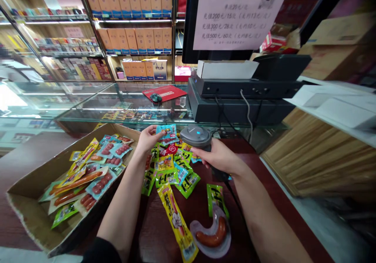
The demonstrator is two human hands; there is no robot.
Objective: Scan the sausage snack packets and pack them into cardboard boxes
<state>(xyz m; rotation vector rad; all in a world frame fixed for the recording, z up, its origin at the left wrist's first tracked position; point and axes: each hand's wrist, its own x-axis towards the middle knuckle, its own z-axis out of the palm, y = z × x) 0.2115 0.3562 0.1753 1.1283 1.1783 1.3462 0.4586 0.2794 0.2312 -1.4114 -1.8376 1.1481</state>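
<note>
My left hand [149,137] pinches a small blue snack packet [167,133] above a pile of packets. Just right of it, my right hand [219,155] is wrapped round the handle of a grey barcode scanner [196,135], whose head points toward the blue packet without touching it. Green packets [188,184] and yellow ones lie heaped below both hands on the dark red table [152,231]. Nearer to me are a long yellow packet [178,224], a curved sausage in clear wrap [212,233] and a green packet partly under that wrap.
An open cardboard box [32,224] of packaged sausages stands at the left. Behind are a glass counter [96,98] with a red mat [169,93] and mouse [155,97], and black devices [232,108]. The scanner's cable runs beside my right forearm.
</note>
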